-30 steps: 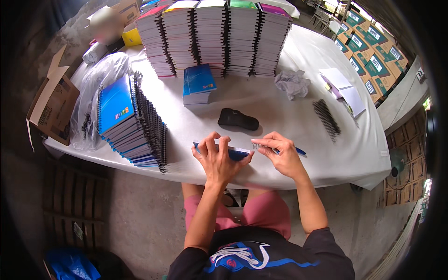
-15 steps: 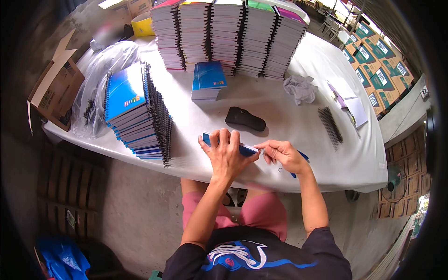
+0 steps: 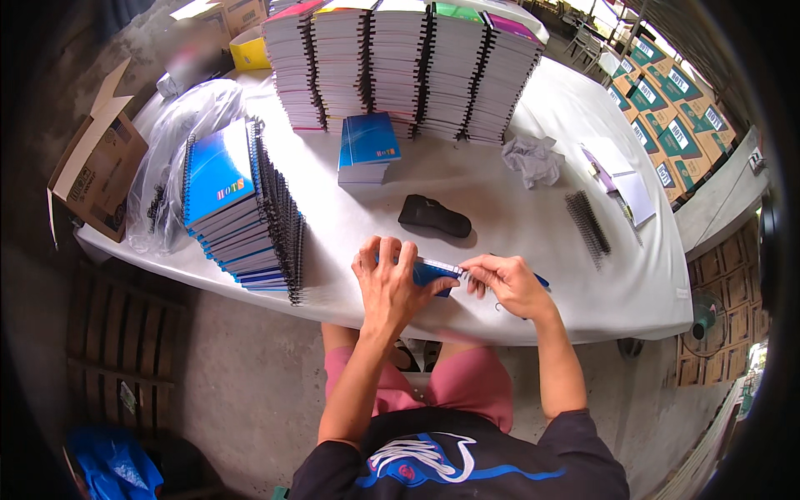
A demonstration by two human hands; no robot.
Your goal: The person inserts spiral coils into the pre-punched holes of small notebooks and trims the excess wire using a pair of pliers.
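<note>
My left hand (image 3: pixel 385 287) grips a small blue-covered notebook (image 3: pixel 432 268) on its edge over the table's near side, fingers over the top and thumb along the near cover. At the notebook's right end, my right hand (image 3: pixel 508 285) is closed in a pinch against the page edge. What sits between those fingertips is too small to make out. A blue-handled tool (image 3: pixel 542 282) lies partly hidden behind the right hand. Below that hand a small dark curl of wire (image 3: pixel 498 307) rests on the cloth. Beyond the notebook is a black case (image 3: pixel 434 217).
Spiral-bound blue notebooks (image 3: pixel 221 179) are stacked at left, beside clear plastic (image 3: pixel 158 192) and an open carton (image 3: pixel 96 171). A short blue pile (image 3: pixel 368 150) stands before tall notebook stacks (image 3: pixel 400 75). Black coils (image 3: pixel 588 229), crumpled paper (image 3: pixel 533 161) and a purple-white item (image 3: pixel 629 196) lie right.
My left hand has shifted slightly left and the notebook has tilted, showing more of its blue cover. The right hand keeps its pinch at the notebook's end, with its fingers slightly shifted.
</note>
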